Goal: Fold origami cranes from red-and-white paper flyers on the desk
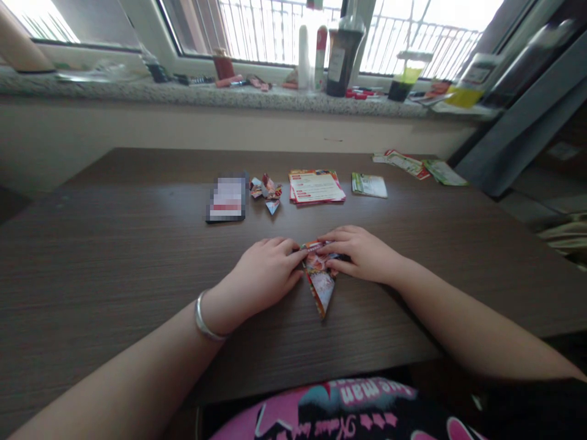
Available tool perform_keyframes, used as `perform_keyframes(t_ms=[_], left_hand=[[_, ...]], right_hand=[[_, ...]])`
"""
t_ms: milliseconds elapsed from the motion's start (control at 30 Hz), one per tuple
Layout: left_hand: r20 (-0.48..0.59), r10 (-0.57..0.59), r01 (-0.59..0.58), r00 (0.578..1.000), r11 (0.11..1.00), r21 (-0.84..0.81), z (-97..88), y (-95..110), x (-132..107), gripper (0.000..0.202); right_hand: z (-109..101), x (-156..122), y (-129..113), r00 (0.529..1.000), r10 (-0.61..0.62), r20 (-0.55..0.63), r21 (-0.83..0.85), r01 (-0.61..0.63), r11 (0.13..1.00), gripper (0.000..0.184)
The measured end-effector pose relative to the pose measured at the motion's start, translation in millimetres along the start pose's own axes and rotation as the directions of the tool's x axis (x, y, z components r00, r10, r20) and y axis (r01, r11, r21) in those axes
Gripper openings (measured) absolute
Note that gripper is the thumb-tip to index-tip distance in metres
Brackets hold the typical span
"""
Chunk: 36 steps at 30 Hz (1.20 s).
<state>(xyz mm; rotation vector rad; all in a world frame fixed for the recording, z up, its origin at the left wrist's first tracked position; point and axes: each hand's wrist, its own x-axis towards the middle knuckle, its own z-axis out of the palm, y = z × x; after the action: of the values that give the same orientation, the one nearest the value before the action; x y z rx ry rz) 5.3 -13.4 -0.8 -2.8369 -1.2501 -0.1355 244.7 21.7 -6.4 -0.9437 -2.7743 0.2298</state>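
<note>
A small folded paper (322,287) with printed colours lies on the table before me, its pointed end toward me. My left hand (268,272) is at its upper left edge, fingers drawn together and fingertips closed on that edge. Across the upper right part of the paper lies my right hand (360,253), fingers stretched and apart, with the fingertips covering some of the print. Farther back stands a finished-looking folded paper figure (266,190) with several points. Beside it is a stack of printed cards (316,187), white with red edges.
A phone-like device (227,198), its screen blurred, lies left of the paper figure. Green-edged cards (369,185) lie right of the stack, and more loose papers (403,164) at the table's back right. Bottles (343,58) and small items crowd the stone windowsill (275,98).
</note>
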Motion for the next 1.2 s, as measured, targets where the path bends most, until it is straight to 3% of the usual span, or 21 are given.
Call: perform_keyframes(t_ms=[200,433,700,933,1200], left_hand=[[-0.017,-0.033,0.032,0.999,0.998,-0.047,2.3,-2.6,3.7,0.031],[-0.107,-0.171,0.148,0.979,0.97,-0.194,13.9,-10.1,9.1,0.038],[-0.11,-0.339,0.322,0.934,0.935,-0.148,17.9,-9.2,12.4,0.036],[-0.109,-0.377,0.359,0.92,0.92,-0.159,18.6,-9.6,12.7,0.035],[-0.067,-0.402,0.366,0.913,0.882,-0.296,24.8,-14.1,13.8,0.029]], right_hand=[[5.1,1.1,1.6,1.0,0.0,-0.015,-0.028,0.0,1.0,0.04],[8.0,3.9,0.3,1.0,0.017,-0.023,-0.034,-0.018,0.999,0.04],[9.2,4.6,-10.0,0.999,-0.035,-0.003,-0.054,0.035,0.998,0.051],[11.5,6.0,-17.0,0.999,-0.045,-0.009,-0.077,0.044,0.996,0.053],[11.5,6.2,-17.6,0.997,-0.076,-0.013,-0.036,0.075,0.997,0.051]])
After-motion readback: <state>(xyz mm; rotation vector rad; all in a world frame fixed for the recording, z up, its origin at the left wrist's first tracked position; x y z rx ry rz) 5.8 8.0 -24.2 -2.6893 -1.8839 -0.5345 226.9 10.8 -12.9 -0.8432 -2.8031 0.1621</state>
